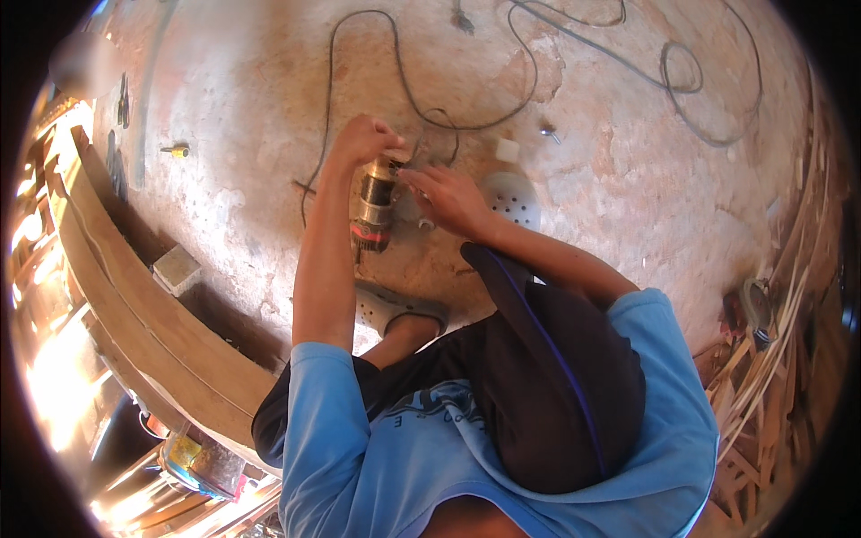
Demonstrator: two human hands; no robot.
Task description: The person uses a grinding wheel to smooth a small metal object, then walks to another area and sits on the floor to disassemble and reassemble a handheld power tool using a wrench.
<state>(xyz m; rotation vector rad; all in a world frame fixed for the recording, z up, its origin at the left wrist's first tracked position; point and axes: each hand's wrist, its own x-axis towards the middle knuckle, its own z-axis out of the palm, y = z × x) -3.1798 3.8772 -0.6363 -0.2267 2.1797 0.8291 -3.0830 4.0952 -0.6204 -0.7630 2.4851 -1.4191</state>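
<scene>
Head view: a cylindrical motor part (378, 204), brass-coloured at its upper end, dark in the middle and red near its lower end, sits in front of the person, over the floor (619, 206). Its long axis runs roughly up and down the view, the brass end away from the body and the red end toward it, leaning slightly left. Whether it rests on the floor or is held off it, I cannot tell.

The left hand (370, 143) is the nearer of the 2, right at the brass end, coming in from the far left side with its fingers bent downward; they seem to touch that end, but whether they pinch it is too small to make out. The right hand (448, 199) lies to the right of the same end, fingers fairly straight and close together, tips pointing left across the axis; whether they grip anything is unclear.

From the right hand, then, the part lies to the left; from the left hand, it extends below, toward the grey left shoe (372, 309). A small metal ring (425, 224) lies just beside it on the right.
</scene>
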